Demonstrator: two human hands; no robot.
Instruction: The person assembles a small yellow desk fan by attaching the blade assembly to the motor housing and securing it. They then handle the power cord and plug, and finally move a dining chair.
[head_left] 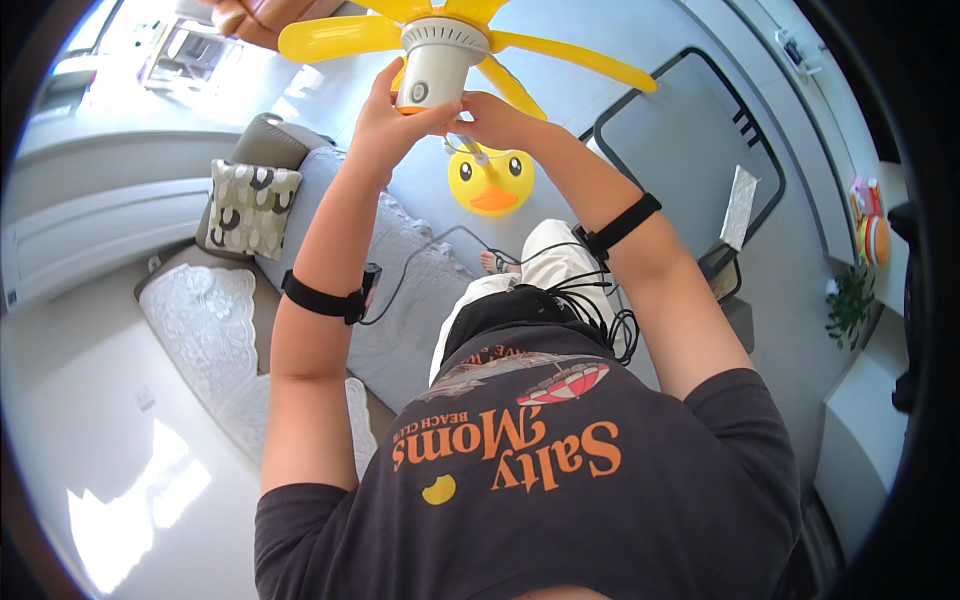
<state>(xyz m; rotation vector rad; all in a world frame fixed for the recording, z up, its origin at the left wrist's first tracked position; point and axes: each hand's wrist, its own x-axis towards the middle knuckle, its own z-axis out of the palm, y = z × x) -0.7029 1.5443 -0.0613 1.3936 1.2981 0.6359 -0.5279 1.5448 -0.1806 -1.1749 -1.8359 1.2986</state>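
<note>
Up at the top of the head view is a fan [440, 62] with a white motor housing, an orange lower rim and long yellow blades. My left hand [393, 122] wraps the housing's lower left side, thumb along its bottom edge. My right hand [497, 120] is closed at the housing's lower right, by the rim; some of its fingers are hidden. Below the hands, a short stretch of white pole [470, 148] shows above a yellow duck-face base [492, 183] with an orange bill. A thin pale cord hangs beside the pole.
A sofa with a grey-blue cover [400, 320] and a patterned cushion [250, 208] lies left. On the right stands a black-framed grey table [665, 135] with a whitish flat packet [739, 208]. Black cables [590, 295] run between my strapped forearms. A plant [850, 305] is far right.
</note>
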